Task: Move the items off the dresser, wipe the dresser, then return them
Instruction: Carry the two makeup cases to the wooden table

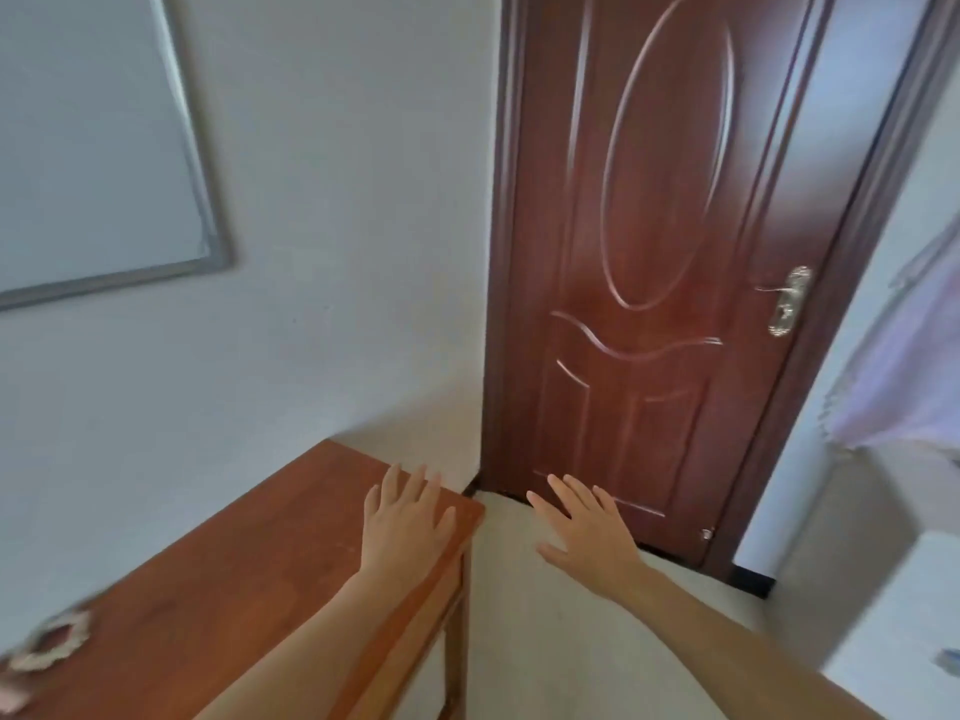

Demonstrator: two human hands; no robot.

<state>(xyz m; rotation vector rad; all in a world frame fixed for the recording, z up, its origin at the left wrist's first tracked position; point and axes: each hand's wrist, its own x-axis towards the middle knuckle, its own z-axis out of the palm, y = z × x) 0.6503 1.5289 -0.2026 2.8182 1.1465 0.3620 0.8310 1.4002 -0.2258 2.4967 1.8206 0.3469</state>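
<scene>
Dresser (234,589) corner sits under left hand (408,519), right hand (584,535) beside it, fingers (393,483) spread; blurred trinket (52,641) leftward, door (649,252) ahead.

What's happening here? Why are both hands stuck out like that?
A person holds both hands out flat and empty. The left hand is spread over the far corner of the reddish-brown wooden dresser; whether it touches the top is unclear. The right hand is in the air beside the dresser, before the dark red wooden door. A small blurry pink and white item sits at the dresser's near end.
</scene>
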